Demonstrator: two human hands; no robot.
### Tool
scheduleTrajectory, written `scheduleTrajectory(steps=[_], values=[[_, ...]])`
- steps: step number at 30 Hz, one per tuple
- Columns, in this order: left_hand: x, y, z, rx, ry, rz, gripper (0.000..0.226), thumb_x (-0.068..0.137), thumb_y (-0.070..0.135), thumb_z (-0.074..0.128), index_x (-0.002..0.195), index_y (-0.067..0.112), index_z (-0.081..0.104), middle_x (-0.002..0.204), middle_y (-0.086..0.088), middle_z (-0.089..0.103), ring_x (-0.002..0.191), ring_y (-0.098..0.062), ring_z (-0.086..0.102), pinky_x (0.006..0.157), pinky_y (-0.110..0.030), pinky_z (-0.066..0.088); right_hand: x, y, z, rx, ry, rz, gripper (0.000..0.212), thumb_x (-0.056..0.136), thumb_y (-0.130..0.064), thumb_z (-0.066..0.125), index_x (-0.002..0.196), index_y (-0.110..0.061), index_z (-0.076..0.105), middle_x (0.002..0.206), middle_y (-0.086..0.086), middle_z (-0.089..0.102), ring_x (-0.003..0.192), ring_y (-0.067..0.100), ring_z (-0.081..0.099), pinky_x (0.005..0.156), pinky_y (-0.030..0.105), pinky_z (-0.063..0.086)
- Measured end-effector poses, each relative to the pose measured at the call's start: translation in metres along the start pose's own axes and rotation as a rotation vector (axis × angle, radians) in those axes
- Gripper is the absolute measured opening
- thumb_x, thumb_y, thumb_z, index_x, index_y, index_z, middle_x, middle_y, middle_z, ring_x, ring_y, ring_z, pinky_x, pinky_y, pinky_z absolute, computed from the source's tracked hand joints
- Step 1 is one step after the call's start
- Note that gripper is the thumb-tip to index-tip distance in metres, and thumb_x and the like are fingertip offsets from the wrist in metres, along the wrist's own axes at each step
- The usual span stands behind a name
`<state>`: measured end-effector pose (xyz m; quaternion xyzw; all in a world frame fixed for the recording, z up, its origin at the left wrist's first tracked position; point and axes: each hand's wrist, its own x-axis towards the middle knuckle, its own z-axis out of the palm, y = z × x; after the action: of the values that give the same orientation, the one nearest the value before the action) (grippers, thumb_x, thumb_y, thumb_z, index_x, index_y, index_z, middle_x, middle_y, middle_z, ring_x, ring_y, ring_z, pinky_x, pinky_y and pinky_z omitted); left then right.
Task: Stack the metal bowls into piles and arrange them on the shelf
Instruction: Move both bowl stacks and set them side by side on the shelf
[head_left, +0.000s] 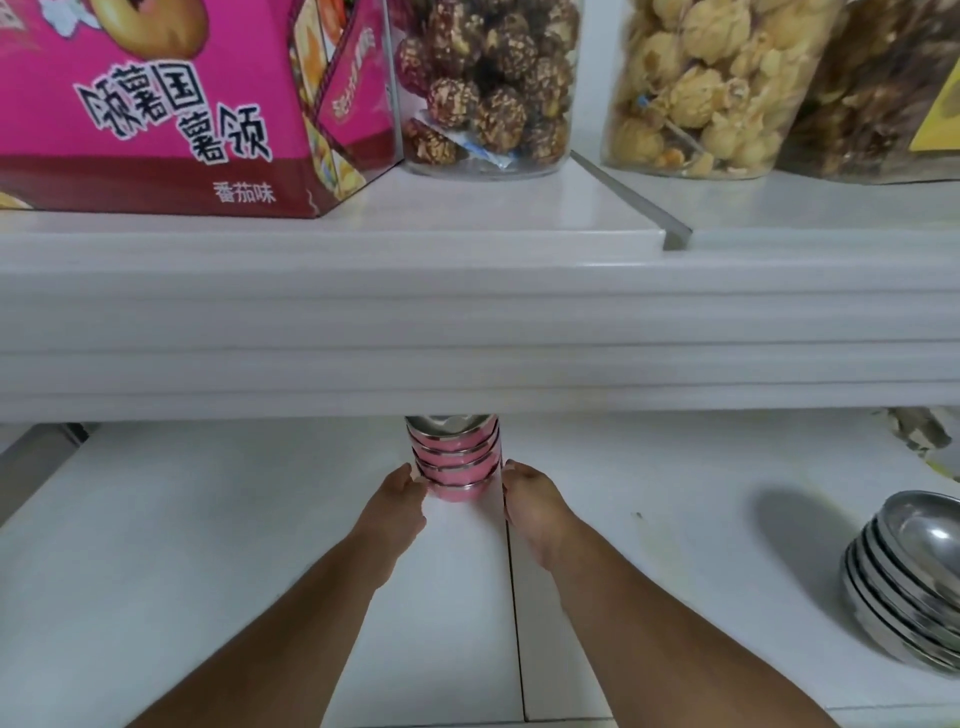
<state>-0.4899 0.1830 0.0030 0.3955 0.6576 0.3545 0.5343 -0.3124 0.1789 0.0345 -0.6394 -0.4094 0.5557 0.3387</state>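
Both of my hands reach forward onto the lower shelf (260, 519), one on each side of the pile of pink bowls (454, 465). On one side my left hand (397, 512) has its fingertips pressed against the bottom bowls; my right hand (530, 501) does the same on the other side, so the pile is clasped between them. Neither hand is spread wide: the fingers curl in loosely around the curve of the bowls, thumbs toward me.

That pile stands upright, straight ahead of me, on the seam (514, 597) where two white shelf boards meet. It has pink walls with bright metal rims, and its top bowl disappears under the thick front edge of the upper shelf (467, 322).

Well off to my right, on the same lower shelf and apart from both hands, lies a second pile of plain metal bowls (906, 577), nested and leaning in this wide view.

On the upper shelf sit a pink snack box (171, 104), a jar of dark popcorn balls (493, 88) and a jar of pale popcorn (711, 88).
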Motion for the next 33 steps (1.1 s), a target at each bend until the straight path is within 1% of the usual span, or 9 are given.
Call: scheduleTrajectory(steps=[1, 2, 3, 5, 9, 13, 16, 22, 33], values=[[-0.005, 0.001, 0.001, 0.113, 0.027, -0.006, 0.055, 0.097, 0.027, 0.048, 0.151, 0.019, 0.037, 0.151, -0.015, 0.048, 0.132, -0.032, 0.052, 0.115, -0.047, 0.038, -0.003, 0.001, -0.001, -0.042, 0.010, -0.015, 0.027, 0.102, -0.012, 0.045, 0.081, -0.023, 0.059, 0.085, 0.001, 0.063, 0.071, 0.017, 0.056, 0.062, 0.022, 0.044], [-0.013, 0.001, 0.002, 0.219, 0.044, -0.003, 0.057, 0.098, 0.030, 0.048, 0.153, 0.018, 0.035, 0.158, -0.015, 0.040, 0.139, -0.033, 0.047, 0.116, -0.042, 0.035, -0.011, 0.002, -0.001, -0.082, 0.016, -0.042, 0.021, 0.103, -0.014, 0.046, 0.098, -0.021, 0.065, 0.103, 0.006, 0.069, 0.087, 0.023, 0.064, 0.071, 0.027, 0.049], [-0.022, 0.001, 0.004, 0.317, 0.041, 0.010, 0.059, 0.100, 0.031, 0.048, 0.155, 0.017, 0.032, 0.161, -0.011, 0.036, 0.143, -0.031, 0.041, 0.112, -0.036, 0.034, -0.018, 0.003, -0.002, -0.154, 0.011, -0.055, 0.026, 0.104, -0.015, 0.044, 0.119, -0.013, 0.065, 0.121, 0.010, 0.068, 0.103, 0.028, 0.064, 0.083, 0.032, 0.051], [-0.036, -0.004, 0.006, 0.525, -0.006, 0.076, 0.062, 0.101, 0.033, 0.047, 0.157, 0.014, 0.028, 0.165, -0.006, 0.029, 0.148, -0.026, 0.034, 0.113, -0.031, 0.031, -0.031, 0.007, -0.006, -0.378, -0.014, -0.084, 0.040, 0.105, -0.015, 0.037, 0.141, -0.001, 0.051, 0.137, 0.014, 0.060, 0.118, 0.030, 0.059, 0.100, 0.037, 0.047], [-0.059, -0.013, 0.010, 0.873, -0.078, 0.179, 0.066, 0.101, 0.040, 0.044, 0.158, 0.016, 0.024, 0.166, -0.004, 0.026, 0.151, -0.025, 0.028, 0.122, -0.038, 0.025, -0.046, 0.031, -0.013, -0.957, -0.020, -0.280, 0.044, 0.105, -0.023, 0.036, 0.143, -0.002, 0.043, 0.143, 0.017, 0.050, 0.133, 0.036, 0.049, 0.104, 0.039, 0.042], [-0.082, -0.015, 0.020, 1.063, -0.078, 0.237, 0.066, 0.100, 0.042, 0.043, 0.158, 0.017, 0.024, 0.167, -0.004, 0.024, 0.152, -0.026, 0.026, 0.122, -0.042, 0.026, -0.059, 0.047, -0.023, -1.257, -0.022, -0.360, 0.056, 0.106, -0.031, 0.033, 0.155, -0.005, 0.029, 0.163, 0.017, 0.031, 0.149, 0.036, 0.030, 0.119, 0.046, 0.031], [-0.101, -0.017, 0.033, 1.109, -0.070, 0.227, 0.065, 0.100, 0.041, 0.043, 0.158, 0.018, 0.024, 0.167, -0.004, 0.024, 0.152, -0.027, 0.026, 0.121, -0.042, 0.027, -0.071, 0.049, -0.033, -1.315, -0.056, -0.382, 0.058, 0.107, -0.033, 0.030, 0.158, -0.007, 0.022, 0.168, 0.016, 0.022, 0.154, 0.034, 0.021, 0.123, 0.046, 0.024], [-0.139, -0.017, 0.072, 1.069, 0.014, 0.194, 0.063, 0.101, 0.040, 0.043, 0.158, 0.019, 0.025, 0.167, -0.004, 0.025, 0.151, -0.027, 0.028, 0.120, -0.041, 0.028, -0.089, 0.060, -0.069, -1.271, -0.123, -0.421, 0.061, 0.108, -0.034, 0.029, 0.161, -0.007, 0.016, 0.170, 0.014, 0.015, 0.156, 0.031, 0.016, 0.125, 0.043, 0.019], [-0.209, -0.034, 0.169, 0.988, 0.022, 0.110, 0.064, 0.101, 0.041, 0.041, 0.159, 0.021, 0.022, 0.168, -0.001, 0.019, 0.152, -0.025, 0.024, 0.122, -0.042, 0.024, -0.127, 0.105, -0.159, -1.181, -0.207, -0.426, 0.061, 0.108, -0.035, 0.028, 0.161, -0.008, 0.014, 0.171, 0.012, 0.013, 0.156, 0.027, 0.015, 0.124, 0.038, 0.018]])
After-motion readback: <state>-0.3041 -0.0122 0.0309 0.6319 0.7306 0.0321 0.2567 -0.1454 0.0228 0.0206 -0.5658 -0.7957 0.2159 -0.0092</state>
